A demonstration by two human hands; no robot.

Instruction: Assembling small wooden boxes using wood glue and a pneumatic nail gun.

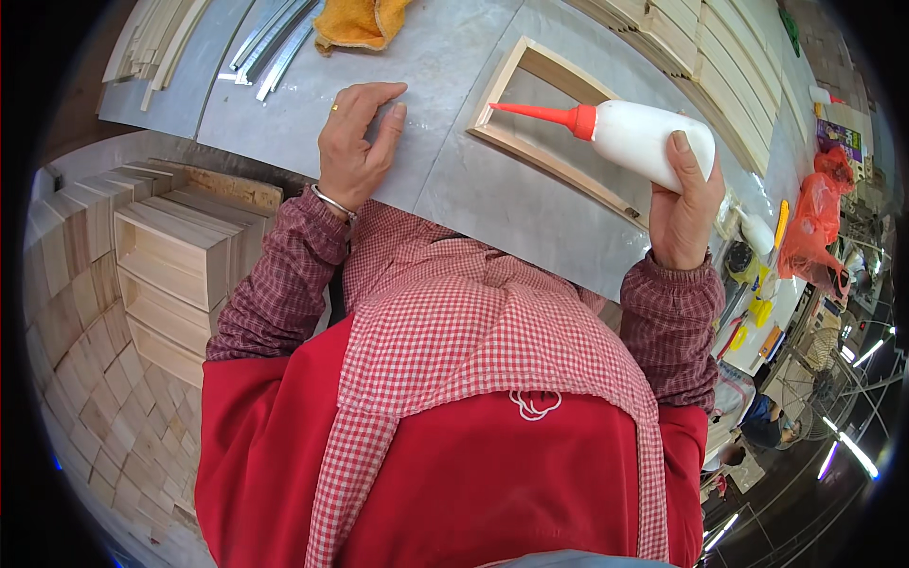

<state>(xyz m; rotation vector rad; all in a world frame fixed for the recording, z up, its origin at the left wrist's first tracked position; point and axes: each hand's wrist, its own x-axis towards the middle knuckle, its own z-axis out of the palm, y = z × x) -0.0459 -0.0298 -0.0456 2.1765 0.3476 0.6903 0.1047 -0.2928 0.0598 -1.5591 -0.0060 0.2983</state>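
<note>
My right hand is wrapped round a white squeeze bottle with a long red nozzle. The bottle lies nearly level, and its tip points left, over the near-left corner of a pale wooden frame. Whether the tip touches the wood I cannot tell. Flat on the grey tabletop, the frame is partly hidden behind the bottle. To the left of it, my left hand rests at the table with nothing in it, thumb and index finger apart, other fingers curled.
Metal strips and an orange cloth lie at the far side, with wooden slats farther left. More boards are stacked at the far right. Wooden boxes are piled below left. A red plastic bag sits at the right.
</note>
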